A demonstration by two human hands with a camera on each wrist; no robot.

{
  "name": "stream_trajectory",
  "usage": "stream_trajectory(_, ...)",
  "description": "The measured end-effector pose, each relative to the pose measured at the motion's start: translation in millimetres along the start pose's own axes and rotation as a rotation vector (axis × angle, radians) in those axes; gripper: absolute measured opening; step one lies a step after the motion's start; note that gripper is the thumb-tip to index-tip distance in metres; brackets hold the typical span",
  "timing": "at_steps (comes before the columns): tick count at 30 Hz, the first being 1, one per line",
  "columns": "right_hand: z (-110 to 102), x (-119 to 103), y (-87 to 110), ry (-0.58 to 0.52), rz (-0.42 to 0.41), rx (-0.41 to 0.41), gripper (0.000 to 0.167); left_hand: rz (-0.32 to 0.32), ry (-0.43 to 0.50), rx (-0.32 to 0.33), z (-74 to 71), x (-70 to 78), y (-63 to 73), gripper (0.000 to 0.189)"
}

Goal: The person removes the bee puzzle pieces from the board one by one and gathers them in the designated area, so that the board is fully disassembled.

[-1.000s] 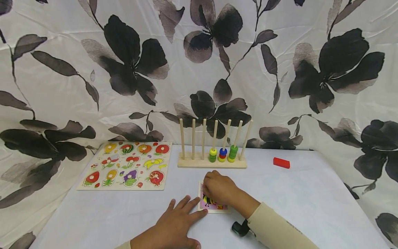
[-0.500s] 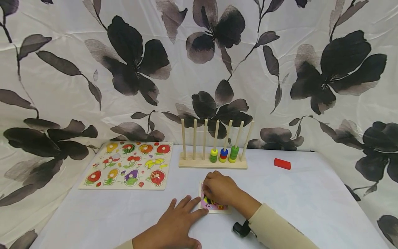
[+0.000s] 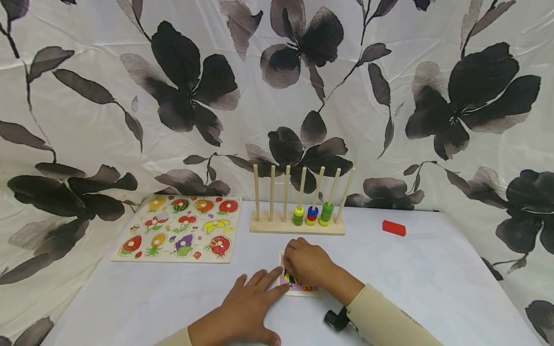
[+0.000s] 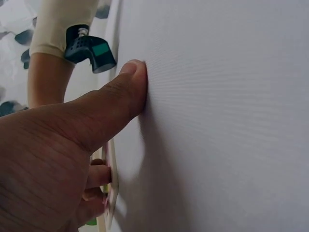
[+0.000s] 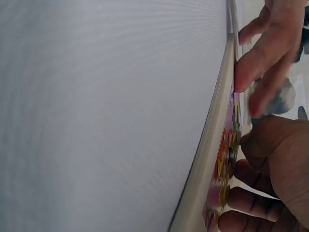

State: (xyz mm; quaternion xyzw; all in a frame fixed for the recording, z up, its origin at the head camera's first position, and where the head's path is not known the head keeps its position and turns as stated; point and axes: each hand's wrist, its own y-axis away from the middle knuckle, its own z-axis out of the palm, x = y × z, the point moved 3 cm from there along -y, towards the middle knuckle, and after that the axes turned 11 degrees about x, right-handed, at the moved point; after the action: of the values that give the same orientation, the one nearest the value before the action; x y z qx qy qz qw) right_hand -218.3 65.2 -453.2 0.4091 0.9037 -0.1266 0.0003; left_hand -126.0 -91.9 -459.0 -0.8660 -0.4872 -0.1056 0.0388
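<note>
A small wooden puzzle board (image 3: 303, 293) with a black and yellow bee picture (image 5: 226, 157) on pink lies at the front middle of the table. My right hand (image 3: 308, 263) is over its upper part, covering much of the picture. Its fingers are curled down, with the fingertips right at the picture surface; I cannot tell whether they pinch a piece. My left hand (image 3: 247, 307) lies to the left with fingers spread and fairly straight. Two of its fingertips touch the board's left edge, and its thumb (image 4: 130, 82) points away, along the white cloth.
A fruit puzzle board (image 3: 173, 257) lies at the back left. Behind the hands stands a wooden peg rack (image 3: 297, 229) with coloured rings on three pegs. A red block (image 3: 394, 228) is at the back right. A black device (image 3: 336, 319) is strapped under the right wrist.
The left index finger has slid slightly upward and over the board's left edge. My right hand stays over the picture. The whole head view has shifted a little.
</note>
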Motion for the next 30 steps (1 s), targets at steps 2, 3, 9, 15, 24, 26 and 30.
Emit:
stream_trajectory(2, -0.2, 0.5, 0.6, -0.008, -0.002, 0.006, 0.020, 0.016, -0.016, 0.008, -0.6, 0.4, -1.0, 0.106)
stream_trajectory(3, 0.0, 0.9, 0.8, -0.010, -0.002, 0.007, 0.019, 0.024, -0.024, 0.010, -1.0, 0.8, -1.5, 0.106)
stream_trajectory(9, 2.3, 2.5, 1.7, -0.025, 0.002, 0.017, 0.021, 0.048, -0.059, 0.017, -3.0, 1.5, -4.8, 0.106)
stream_trajectory(15, 3.3, 2.2, 1.9, -0.017, 0.001, 0.024, 0.024, 0.039, -0.060, 0.013, -4.2, 2.4, -6.3, 0.106)
stream_trajectory(24, 3.1, 0.8, 1.1, 0.005, -0.028, 0.019, 0.024, 0.028, -0.033, -0.003, -5.3, 2.6, -7.6, 0.104)
stream_trajectory(26, 3.5, 1.1, 0.7, 0.011, -0.034, 0.015, 0.025, 0.028, -0.029, -0.004, -5.5, 2.5, -7.5, 0.104)
stream_trajectory(30, 2.9, 1.3, 0.3, 0.011, -0.038, 0.013, 0.025, 0.034, -0.040, 0.011, -5.7, 3.1, -6.5, 0.104)
